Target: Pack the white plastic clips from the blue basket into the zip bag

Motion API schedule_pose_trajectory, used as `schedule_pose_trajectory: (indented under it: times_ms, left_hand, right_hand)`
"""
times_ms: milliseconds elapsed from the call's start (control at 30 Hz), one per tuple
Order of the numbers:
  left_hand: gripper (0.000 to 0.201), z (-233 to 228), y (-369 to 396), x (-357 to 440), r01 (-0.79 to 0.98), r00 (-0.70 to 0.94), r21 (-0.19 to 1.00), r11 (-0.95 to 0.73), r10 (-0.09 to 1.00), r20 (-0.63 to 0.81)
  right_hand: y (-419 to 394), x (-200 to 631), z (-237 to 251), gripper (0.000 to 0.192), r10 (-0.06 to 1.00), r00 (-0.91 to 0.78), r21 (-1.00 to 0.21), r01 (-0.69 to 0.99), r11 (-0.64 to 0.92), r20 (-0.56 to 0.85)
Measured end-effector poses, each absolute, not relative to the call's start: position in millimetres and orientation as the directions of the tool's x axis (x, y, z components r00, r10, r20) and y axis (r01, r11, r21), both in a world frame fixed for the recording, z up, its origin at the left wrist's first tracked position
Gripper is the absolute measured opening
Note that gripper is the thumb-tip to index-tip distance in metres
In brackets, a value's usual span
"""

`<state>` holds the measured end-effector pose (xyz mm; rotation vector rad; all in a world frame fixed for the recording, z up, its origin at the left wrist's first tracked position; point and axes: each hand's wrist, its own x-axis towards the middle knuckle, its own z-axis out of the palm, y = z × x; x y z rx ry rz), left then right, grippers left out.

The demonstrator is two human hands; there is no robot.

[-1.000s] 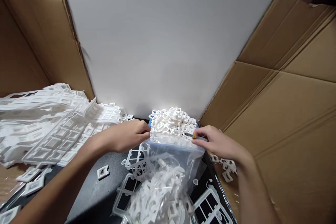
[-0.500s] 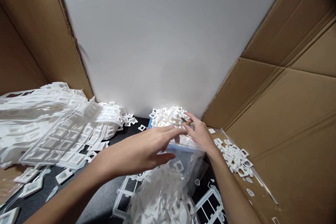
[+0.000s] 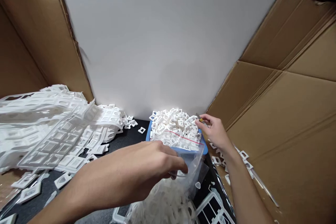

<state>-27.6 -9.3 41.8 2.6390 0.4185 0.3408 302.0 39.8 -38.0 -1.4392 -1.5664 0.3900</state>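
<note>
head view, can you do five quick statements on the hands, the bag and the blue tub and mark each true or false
1. The right hand holds a small tool with a yellow part. True.
2. The pieces heaped in the blue tub are black. False: the blue tub is heaped with white pieces.
3. The clear bag has a red line across it. True.
4. The left hand is on the cardboard at the right. False: the left hand is over the clear bag.
5. White sheets with rows of openings lie to the left of the tub. True.
</note>
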Motion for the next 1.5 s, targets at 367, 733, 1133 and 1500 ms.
schedule_pose_trajectory:
  times_ms: [367, 733, 1133, 1500]
  left_hand:
    - [0.037, 42, 4, -18, 0.393, 0.810, 0.523, -0.756, 0.554, 0.192]
    - [0.036, 27, 11, -3, 0.479, 0.632, 0.694, -0.538, 0.759, 0.153]
    - [0.030, 31, 23, -15, 0.575, 0.564, 0.662, -0.481, 0.819, 0.105]
    - [0.041, 31, 26, -23, 0.464, 0.746, 0.723, -0.511, 0.666, -0.008]
  right_hand:
    - [-11, 261, 16, 0.022, 0.960, -0.065, -0.929, 0.241, 0.281, 0.273]
    - [-19, 236, 21, 0.014, 0.957, -0.197, -0.926, 0.272, 0.263, 0.214]
    - [-9, 239, 14, 0.019, 0.962, -0.160, -0.910, 0.321, 0.263, 0.221]
    - [-6, 233, 6, 0.004, 0.927, -0.115, -0.757, 0.547, 0.358, 0.356]
